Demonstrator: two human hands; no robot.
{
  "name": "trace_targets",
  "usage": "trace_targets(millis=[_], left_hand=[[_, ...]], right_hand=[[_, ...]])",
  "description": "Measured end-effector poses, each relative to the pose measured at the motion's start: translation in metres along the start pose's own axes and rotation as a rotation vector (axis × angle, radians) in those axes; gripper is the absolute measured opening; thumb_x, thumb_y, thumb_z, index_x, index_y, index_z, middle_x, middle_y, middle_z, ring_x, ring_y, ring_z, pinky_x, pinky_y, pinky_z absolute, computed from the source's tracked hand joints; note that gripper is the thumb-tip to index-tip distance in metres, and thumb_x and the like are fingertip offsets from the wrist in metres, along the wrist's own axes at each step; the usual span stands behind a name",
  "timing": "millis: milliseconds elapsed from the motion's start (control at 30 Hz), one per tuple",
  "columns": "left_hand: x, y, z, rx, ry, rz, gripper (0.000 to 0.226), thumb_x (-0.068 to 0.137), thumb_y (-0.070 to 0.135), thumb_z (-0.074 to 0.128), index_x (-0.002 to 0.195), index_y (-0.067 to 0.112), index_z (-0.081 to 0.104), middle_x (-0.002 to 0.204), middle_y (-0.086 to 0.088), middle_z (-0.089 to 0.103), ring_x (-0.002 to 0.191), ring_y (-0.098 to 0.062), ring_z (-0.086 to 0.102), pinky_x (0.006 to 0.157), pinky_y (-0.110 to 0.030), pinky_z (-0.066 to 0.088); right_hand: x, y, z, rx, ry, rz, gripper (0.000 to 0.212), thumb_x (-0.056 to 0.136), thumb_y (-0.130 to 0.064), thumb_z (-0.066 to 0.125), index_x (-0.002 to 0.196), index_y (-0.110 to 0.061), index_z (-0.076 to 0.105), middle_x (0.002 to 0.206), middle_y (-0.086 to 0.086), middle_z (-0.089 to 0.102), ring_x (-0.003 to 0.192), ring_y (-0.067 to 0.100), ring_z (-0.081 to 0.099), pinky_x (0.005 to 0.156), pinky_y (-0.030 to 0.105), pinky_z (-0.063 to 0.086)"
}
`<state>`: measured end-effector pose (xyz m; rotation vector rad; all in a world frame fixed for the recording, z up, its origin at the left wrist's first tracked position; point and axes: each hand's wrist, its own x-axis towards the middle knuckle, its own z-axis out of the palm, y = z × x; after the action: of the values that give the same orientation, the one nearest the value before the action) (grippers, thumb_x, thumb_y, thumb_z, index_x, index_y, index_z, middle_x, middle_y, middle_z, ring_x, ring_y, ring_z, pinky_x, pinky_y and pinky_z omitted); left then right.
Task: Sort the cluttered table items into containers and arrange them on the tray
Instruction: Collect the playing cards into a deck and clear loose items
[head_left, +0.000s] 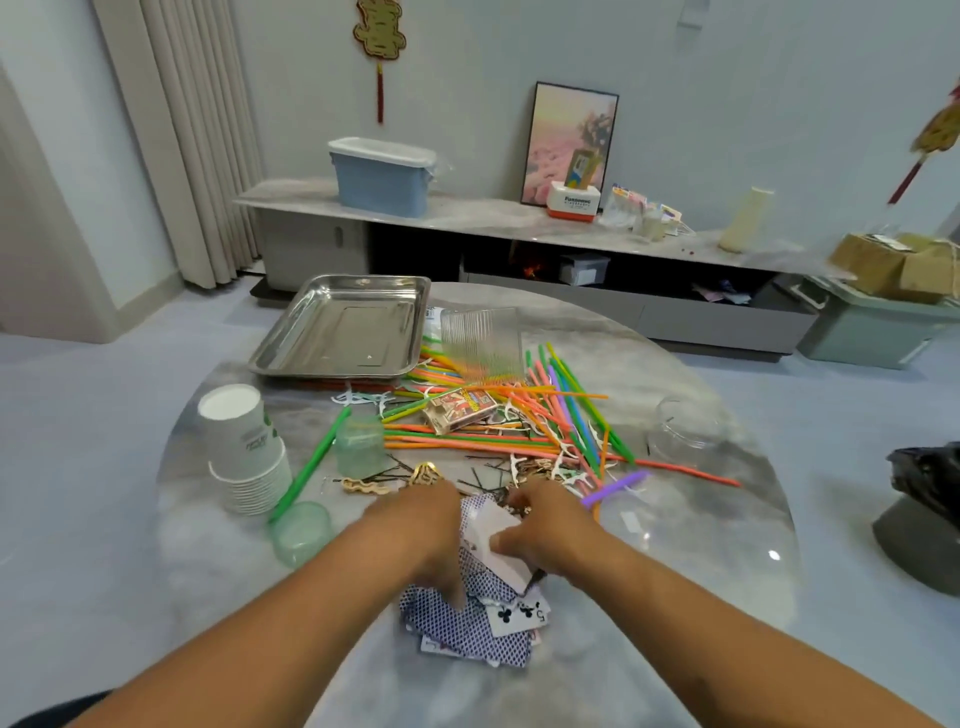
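Observation:
A loose heap of playing cards (467, 623) with blue patterned backs lies near the front of the round marble table (701, 545). My left hand (421, 530) rests on the heap's left side, fingers curled down onto the cards. My right hand (545, 530) grips a few cards at the heap's top right. A card box (460, 409) lies among coloured straws (519, 431), white floss picks and black hairpins. The steel tray (337, 332) sits at the back left, with nothing in it.
A stack of paper cups (244, 447) stands at left, with two green translucent cups (358, 447) (301, 530) near it. A clear ribbed container (483, 343) lies behind the straws; a clear glass bowl (685, 431) sits at right. Gold hair clips (363, 486) lie before my left hand.

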<state>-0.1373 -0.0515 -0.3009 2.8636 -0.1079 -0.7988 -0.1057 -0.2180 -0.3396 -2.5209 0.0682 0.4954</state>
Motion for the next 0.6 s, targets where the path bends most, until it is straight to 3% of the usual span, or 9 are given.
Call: trace_targets(millis=[133, 267, 400, 500, 600], left_hand=[[-0.02, -0.016, 0.049, 0.15, -0.052, -0.045, 0.115, 0.062, 0.049, 0.089, 0.148, 0.012, 0.023, 0.138, -0.01, 0.049, 0.122, -0.029, 0.057, 0.095, -0.038, 0.051], [-0.019, -0.031, 0.061, -0.02, 0.0, -0.052, 0.114, 0.058, 0.054, 0.091, 0.144, 0.019, 0.025, 0.138, -0.009, 0.043, 0.124, -0.03, 0.053, 0.097, -0.038, 0.05], [-0.014, -0.036, 0.064, -0.17, 0.073, -0.038, 0.115, 0.055, 0.056, 0.092, 0.143, 0.019, 0.029, 0.135, -0.008, 0.048, 0.123, -0.028, 0.054, 0.097, -0.036, 0.048], [-0.008, -0.037, 0.068, -0.238, 0.124, -0.025, 0.113, 0.053, 0.056, 0.093, 0.141, 0.019, 0.032, 0.132, -0.006, 0.053, 0.119, -0.026, 0.056, 0.093, -0.035, 0.049], [-0.003, -0.038, 0.071, -0.283, 0.149, -0.008, 0.113, 0.05, 0.059, 0.093, 0.139, 0.021, 0.033, 0.133, -0.002, 0.055, 0.117, -0.024, 0.057, 0.095, -0.036, 0.049]], right_hand=[[-0.019, 0.011, 0.013, -0.126, 0.078, 0.029, 0.06, 0.072, -0.052, 0.083, 0.117, -0.02, 0.058, 0.113, 0.0, 0.066, 0.102, 0.023, 0.063, 0.086, 0.036, 0.054], [-0.025, 0.008, 0.014, -0.27, 0.113, 0.065, 0.07, 0.062, -0.069, 0.077, 0.11, -0.021, 0.061, 0.122, 0.003, 0.06, 0.114, 0.027, 0.058, 0.09, 0.037, 0.053], [-0.028, 0.002, 0.024, -0.215, 0.075, 0.038, 0.074, 0.062, -0.064, 0.081, 0.118, -0.023, 0.056, 0.125, 0.002, 0.058, 0.11, 0.024, 0.061, 0.087, 0.036, 0.055], [-0.029, -0.001, 0.033, -0.111, 0.061, 0.0, 0.077, 0.061, -0.053, 0.085, 0.123, -0.024, 0.048, 0.123, 0.005, 0.055, 0.1, 0.028, 0.067, 0.083, 0.044, 0.06], [-0.024, -0.001, 0.034, -0.008, 0.066, 0.029, 0.09, 0.058, -0.047, 0.09, 0.128, -0.021, 0.041, 0.126, 0.009, 0.051, 0.106, 0.032, 0.065, 0.081, 0.046, 0.061]])
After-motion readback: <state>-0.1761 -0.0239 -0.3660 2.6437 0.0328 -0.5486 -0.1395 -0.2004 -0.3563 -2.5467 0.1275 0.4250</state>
